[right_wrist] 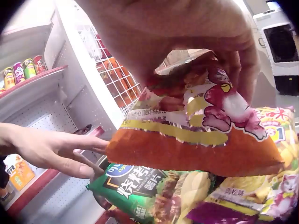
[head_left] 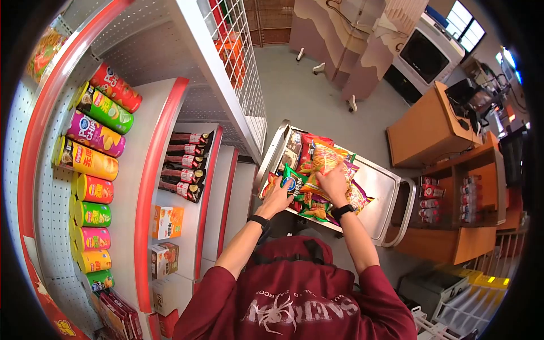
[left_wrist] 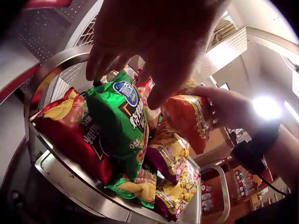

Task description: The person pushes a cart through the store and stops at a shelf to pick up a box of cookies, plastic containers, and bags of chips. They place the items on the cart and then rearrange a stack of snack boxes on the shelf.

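My right hand (head_left: 334,184) grips an orange snack bag (right_wrist: 187,154) by its upper part, thumb on one side and fingers on the other. The bag is held over a heap of other bags on a metal cart (head_left: 377,192). My left hand (head_left: 275,197) is beside a green potato chip bag (left_wrist: 117,116), its fingers extended and slightly bent over the bag's top. A red chip bag (left_wrist: 77,135) leans left of the green one in the left wrist view. Purple-and-yellow snack bags (left_wrist: 175,186) lie at the heap's near side.
Shelves on the left carry several chip canisters (head_left: 96,139), dark snack packs (head_left: 184,164) and small boxes (head_left: 167,221). A white wire grid (head_left: 246,68) rises beside the cart. Wooden cabinets (head_left: 430,130) with bottles stand on the right, a folding screen (head_left: 345,51) at the back.
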Demonstrator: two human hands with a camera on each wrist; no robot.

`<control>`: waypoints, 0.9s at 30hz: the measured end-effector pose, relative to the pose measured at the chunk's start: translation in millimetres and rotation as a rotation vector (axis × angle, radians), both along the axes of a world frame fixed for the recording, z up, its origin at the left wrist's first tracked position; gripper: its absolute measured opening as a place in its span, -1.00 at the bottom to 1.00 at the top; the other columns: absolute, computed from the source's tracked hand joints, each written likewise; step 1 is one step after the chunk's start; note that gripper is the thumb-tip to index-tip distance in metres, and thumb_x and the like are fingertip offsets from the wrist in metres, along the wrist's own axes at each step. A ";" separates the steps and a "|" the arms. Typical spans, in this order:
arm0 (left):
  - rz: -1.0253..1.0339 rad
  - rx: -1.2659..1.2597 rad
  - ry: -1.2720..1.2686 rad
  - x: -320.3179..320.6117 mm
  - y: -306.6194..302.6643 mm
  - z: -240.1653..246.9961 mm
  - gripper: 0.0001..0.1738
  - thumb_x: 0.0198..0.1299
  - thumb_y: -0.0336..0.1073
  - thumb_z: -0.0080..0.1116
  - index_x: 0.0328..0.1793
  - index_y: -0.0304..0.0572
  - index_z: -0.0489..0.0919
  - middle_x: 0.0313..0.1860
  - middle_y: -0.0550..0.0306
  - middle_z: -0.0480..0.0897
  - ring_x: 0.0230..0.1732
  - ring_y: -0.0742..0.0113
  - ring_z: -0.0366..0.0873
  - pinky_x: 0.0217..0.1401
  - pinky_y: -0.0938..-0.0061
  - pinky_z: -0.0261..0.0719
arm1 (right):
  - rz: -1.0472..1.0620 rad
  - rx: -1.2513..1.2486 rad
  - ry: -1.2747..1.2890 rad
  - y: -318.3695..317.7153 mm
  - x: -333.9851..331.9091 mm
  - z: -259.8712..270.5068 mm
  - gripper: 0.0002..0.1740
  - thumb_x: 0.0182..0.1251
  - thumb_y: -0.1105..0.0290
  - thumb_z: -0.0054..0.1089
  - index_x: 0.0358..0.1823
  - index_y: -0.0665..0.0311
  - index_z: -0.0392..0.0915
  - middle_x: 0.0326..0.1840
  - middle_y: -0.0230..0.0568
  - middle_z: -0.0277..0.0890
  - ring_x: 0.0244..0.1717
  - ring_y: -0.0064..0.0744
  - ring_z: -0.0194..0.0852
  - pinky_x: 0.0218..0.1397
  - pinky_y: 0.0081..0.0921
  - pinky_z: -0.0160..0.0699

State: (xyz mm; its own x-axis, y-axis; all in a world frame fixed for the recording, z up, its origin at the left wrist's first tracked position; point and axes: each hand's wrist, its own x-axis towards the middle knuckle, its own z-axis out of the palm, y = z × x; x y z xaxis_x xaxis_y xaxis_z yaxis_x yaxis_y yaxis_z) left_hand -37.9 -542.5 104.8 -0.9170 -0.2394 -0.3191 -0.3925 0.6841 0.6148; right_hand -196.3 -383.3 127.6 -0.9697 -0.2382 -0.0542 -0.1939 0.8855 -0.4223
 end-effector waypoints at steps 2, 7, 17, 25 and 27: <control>0.005 -0.012 -0.001 -0.8 2.2 1.1 -0.19 0.26 -0.15 0.28 0.60 -0.11 0.23 0.61 -0.45 0.04 0.56 -0.34 0.16 0.57 0.14 0.23 | -0.022 -0.049 -0.003 -9.1 3.2 -9.8 0.01 0.03 -0.04 0.50 0.26 0.53 0.14 0.04 0.39 0.48 -0.11 0.26 0.66 -0.09 0.00 0.70; -0.004 -0.068 -0.068 4.9 3.9 -4.6 -0.20 0.24 -0.17 0.28 0.59 -0.08 0.25 0.61 -0.33 0.09 0.55 -0.26 0.20 0.54 0.13 0.29 | 0.061 -0.018 -0.065 -7.1 14.2 -16.0 0.10 0.16 -0.15 0.38 0.49 0.44 0.05 0.23 0.42 0.33 -0.04 0.31 0.61 -0.01 0.03 0.65; -0.079 -0.195 0.010 12.1 4.3 -29.3 -0.18 0.19 -0.19 0.30 0.59 -0.05 0.27 0.62 -0.32 0.10 0.55 -0.26 0.19 0.55 0.11 0.28 | 0.327 0.051 0.186 12.1 24.7 -41.9 -0.08 0.36 -0.14 0.13 0.63 0.11 0.05 0.72 0.09 -0.25 0.64 0.39 -0.24 0.45 0.48 0.01; -0.108 -0.225 -0.004 11.0 8.8 -23.3 -0.17 0.19 -0.17 0.30 0.60 0.00 0.26 0.62 -0.39 0.06 0.56 -0.28 0.18 0.55 0.10 0.26 | 0.329 0.050 0.156 11.0 24.1 -67.5 -0.03 0.35 -0.17 0.12 0.65 0.11 0.00 0.73 0.07 -0.29 0.65 0.40 -0.26 0.46 0.51 -0.06; -0.095 -0.180 -0.028 11.5 8.0 -22.6 -0.17 0.19 -0.16 0.30 0.61 0.04 0.26 0.62 -0.42 0.02 0.57 -0.30 0.14 0.55 0.07 0.26 | 0.328 0.018 0.120 10.0 22.8 -68.6 -0.01 0.33 -0.18 0.14 0.65 0.11 0.01 0.73 0.06 -0.30 0.64 0.40 -0.25 0.47 0.50 -0.06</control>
